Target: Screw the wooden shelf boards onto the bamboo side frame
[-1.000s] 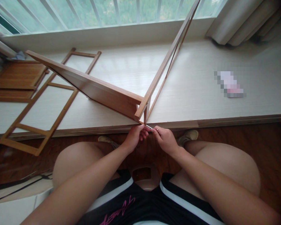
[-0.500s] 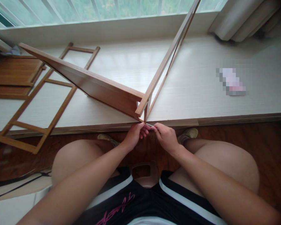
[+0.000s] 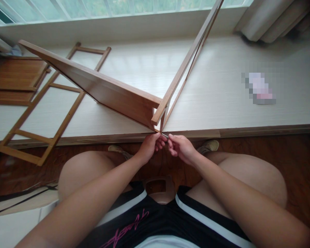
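Note:
My right hand (image 3: 181, 146) pinches a thin metal rod (image 3: 165, 135) between thumb and fingertips, the other fingers curled loosely. The rod points left towards the lower corner of an upright wooden frame (image 3: 188, 65). My left hand (image 3: 151, 145) is closed at that corner, thumb and finger pinched by the rod's tip; whether it grips the frame or a small part is hidden. A wooden panel (image 3: 98, 81) stands on edge and meets the frame at this corner, its other end slanting away to the left.
A ladder-like wooden frame (image 3: 53, 141) lies on the white ledge (image 3: 222, 103), its near end jutting past the edge. Slatted wooden panels (image 3: 12, 77) lie at far left. A blurred pinkish item (image 3: 260, 86) is at right, below a curtain (image 3: 263, 20). A stool (image 3: 165, 196) is beneath me.
My right hand's fingers have shifted around the rod, the lower ones now more uncurled. My left hand stays at the corner. The whole view has shifted slightly.

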A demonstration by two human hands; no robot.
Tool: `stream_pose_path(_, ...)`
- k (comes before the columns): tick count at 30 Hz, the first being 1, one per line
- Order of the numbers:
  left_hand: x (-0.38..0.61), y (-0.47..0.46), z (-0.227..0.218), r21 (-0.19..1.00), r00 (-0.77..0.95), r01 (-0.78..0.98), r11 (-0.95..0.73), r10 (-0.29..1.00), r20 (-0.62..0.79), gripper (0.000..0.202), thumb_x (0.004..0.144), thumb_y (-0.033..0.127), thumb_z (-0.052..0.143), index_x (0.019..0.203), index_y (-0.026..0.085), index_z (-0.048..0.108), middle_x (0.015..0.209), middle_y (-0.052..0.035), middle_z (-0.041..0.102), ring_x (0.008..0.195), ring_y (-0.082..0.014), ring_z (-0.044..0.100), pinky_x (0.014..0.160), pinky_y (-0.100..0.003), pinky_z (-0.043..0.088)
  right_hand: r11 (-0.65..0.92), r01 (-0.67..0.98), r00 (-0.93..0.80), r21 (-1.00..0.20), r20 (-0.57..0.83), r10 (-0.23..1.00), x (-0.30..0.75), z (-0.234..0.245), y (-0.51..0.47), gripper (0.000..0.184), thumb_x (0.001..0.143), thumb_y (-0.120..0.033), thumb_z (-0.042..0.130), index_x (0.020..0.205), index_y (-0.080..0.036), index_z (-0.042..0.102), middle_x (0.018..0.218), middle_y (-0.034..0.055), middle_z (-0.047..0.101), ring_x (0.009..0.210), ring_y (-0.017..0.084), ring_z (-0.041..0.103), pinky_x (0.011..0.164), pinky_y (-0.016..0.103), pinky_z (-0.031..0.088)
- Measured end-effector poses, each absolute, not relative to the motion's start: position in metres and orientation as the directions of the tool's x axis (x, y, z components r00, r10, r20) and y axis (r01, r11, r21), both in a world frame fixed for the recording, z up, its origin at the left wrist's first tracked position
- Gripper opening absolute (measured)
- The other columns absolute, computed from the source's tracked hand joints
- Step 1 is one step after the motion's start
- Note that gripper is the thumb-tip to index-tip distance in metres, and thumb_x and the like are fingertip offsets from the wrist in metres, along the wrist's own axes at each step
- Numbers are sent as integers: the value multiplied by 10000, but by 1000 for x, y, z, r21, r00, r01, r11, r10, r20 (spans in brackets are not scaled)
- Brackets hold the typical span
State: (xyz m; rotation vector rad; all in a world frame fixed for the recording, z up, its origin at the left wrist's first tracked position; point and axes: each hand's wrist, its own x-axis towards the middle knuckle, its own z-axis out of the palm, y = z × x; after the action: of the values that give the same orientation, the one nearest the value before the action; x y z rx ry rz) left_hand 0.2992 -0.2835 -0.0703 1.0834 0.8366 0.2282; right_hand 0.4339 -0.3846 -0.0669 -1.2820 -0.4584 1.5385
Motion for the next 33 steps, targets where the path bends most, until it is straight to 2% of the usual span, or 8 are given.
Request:
stream_pose_path(3,299,-283,-70,854,683,229,468,548,-483,430,869,493,452,786,142,685,683,-39,626,566,-104,536,503,-220,342,-402,-562,49,-722,-515,856,436,-65,-384,447,867,-569,582,649,-193,481,448,-23,513,356,91,379,392,221,206)
stream_pose_path(9,300,-281,-69,862,683,239,447,554,-476,425,877,467,444,788,136,694,685,-43,625,572,-103,531,504,-220,336,-353,-491,138,-797,-471,871,435,-65,-384,461,887,-553,560,607,-202,456,410,-22,497,343,94,360,388,225,200)
stream_pose_path(12,300,-282,-69,867,684,237,438,559,-470,424,883,461,439,806,134,697,690,-42,624,578,-101,535,504,-217,335,-335,-338,219,-879,-420,881,436,-67,-385,477,916,-559,520,603,-203,463,428,-19,514,357,96,361,405,236,223)
stream_pose_path(15,300,-283,-68,873,686,230,430,565,-458,428,882,463,438,806,131,696,684,-43,623,572,-103,533,500,-218,336,-295,-42,292,-955,-294,910,436,-66,-388,492,950,-548,486,610,-194,495,491,-13,541,445,107,429,486,243,307)
stream_pose_path(17,301,-283,-68,877,687,224,425,570,-451,433,882,461,432,798,127,694,680,-48,624,566,-104,530,497,-220,336,-261,169,315,-950,-199,928,435,-63,-391,494,976,-519,463,613,-189,520,537,-10,550,522,119,481,560,250,345)
stream_pose_path(19,301,-283,-67,879,687,221,422,572,-447,436,883,457,426,798,124,694,677,-51,625,566,-106,530,499,-221,339,-242,304,321,-922,-140,937,433,-60,-393,485,996,-488,440,625,-190,531,569,-11,555,565,126,504,602,257,354)
stream_pose_path(22,300,-283,-67,880,691,222,421,569,-446,431,885,455,426,807,126,694,679,-52,627,570,-108,534,503,-223,343,-237,370,338,-898,-107,935,431,-59,-394,451,1009,-462,426,660,-197,533,590,-14,556,577,131,517,616,260,355)
stream_pose_path(33,300,-283,-69,872,696,227,433,554,-456,425,892,456,421,812,134,687,699,-48,628,577,-104,533,504,-220,341,-255,454,390,-854,-68,918,431,-62,-395,419,1020,-438,407,695,-205,532,600,-2,571,564,139,519,599,261,343)
